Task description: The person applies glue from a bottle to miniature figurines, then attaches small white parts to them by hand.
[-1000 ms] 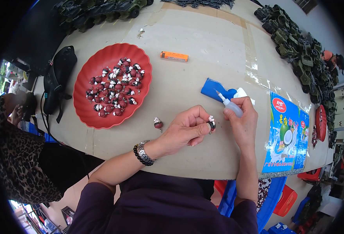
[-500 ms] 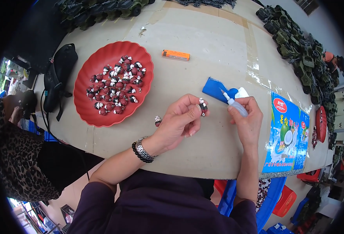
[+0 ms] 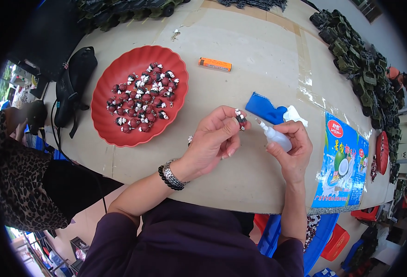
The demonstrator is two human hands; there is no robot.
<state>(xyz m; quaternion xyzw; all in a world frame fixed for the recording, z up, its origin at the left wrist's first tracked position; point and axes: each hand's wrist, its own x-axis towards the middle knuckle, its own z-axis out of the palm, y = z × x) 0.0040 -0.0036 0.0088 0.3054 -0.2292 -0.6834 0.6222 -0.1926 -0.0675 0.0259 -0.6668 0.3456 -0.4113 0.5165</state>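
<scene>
My left hand (image 3: 215, 136) pinches a small red, black and white charm (image 3: 241, 121) between thumb and forefinger. In my right hand (image 3: 295, 152) is a small translucent squeeze bottle (image 3: 277, 138), its thin nozzle tilted toward the charm, a short gap apart. Another such charm (image 3: 190, 140) lies on the table, mostly hidden behind my left hand. To the left stands a red scalloped plate (image 3: 103, 104) with many of these charms spread over it. Beyond my right hand lie a blue cloth (image 3: 264, 109) and a crumpled white piece (image 3: 295, 115).
An orange cylinder (image 3: 215, 64) lies farther back. Dark green toy vehicles (image 3: 346, 55) crowd the right and far edges. A blue printed sheet (image 3: 341, 161) is taped at the right. A black pouch (image 3: 75, 85) sits left of the plate; a person in leopard print (image 3: 23, 194) is nearby.
My right hand has brought the bottle from over the blue cloth down and left, its nozzle nearer the charm. The left hand keeps its pinch, almost in place. The view has shifted slightly.
</scene>
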